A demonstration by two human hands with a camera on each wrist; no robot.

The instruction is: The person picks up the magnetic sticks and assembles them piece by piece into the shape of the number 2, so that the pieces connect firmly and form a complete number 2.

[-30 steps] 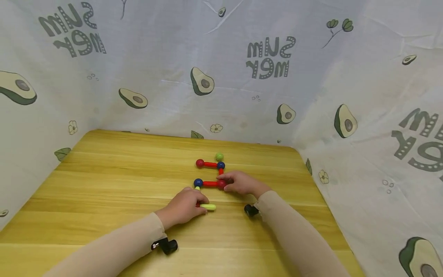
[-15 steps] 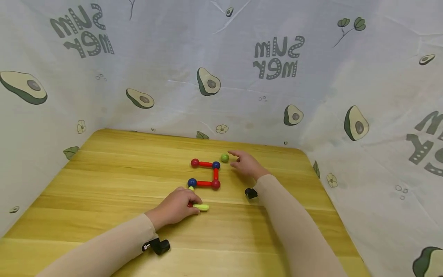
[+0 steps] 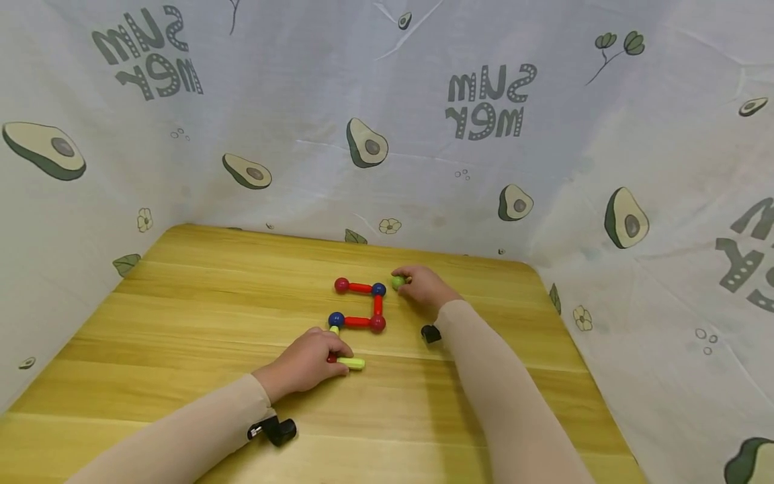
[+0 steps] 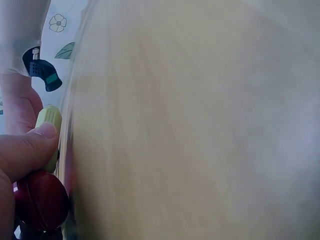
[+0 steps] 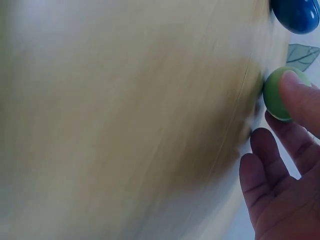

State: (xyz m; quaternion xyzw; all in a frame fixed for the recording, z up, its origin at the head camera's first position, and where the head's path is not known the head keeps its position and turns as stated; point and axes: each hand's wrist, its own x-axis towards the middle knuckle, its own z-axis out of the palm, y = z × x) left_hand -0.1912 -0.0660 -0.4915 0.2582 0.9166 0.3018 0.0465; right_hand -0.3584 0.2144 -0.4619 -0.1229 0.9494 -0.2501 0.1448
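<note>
A chain of balls joined by sticks lies on the table: a far red ball (image 3: 341,285), a blue ball (image 3: 378,290), a near red ball (image 3: 377,324) and another blue ball (image 3: 336,320), with red sticks (image 3: 358,322) between them. My left hand (image 3: 308,361) grips a yellow-green stick (image 3: 353,364) where it meets a dark red ball (image 4: 42,201); its thumb lies over the stick in the left wrist view. Another short yellow-green stick (image 3: 334,330) leads to the blue ball, partly hidden. Thumb and index finger of my right hand (image 3: 426,288) pinch a green ball (image 5: 278,93).
The wooden table (image 3: 199,323) reaches back to a hanging white cloth (image 3: 423,188) printed with avocados. A black wrist camera (image 3: 280,431) sits at the left sleeve, another camera (image 3: 431,334) at the right.
From the near red ball, my right hand has moved away to the back and closed its fingertips on the green ball. The left hand keeps its grip. The head view has shifted slightly.
</note>
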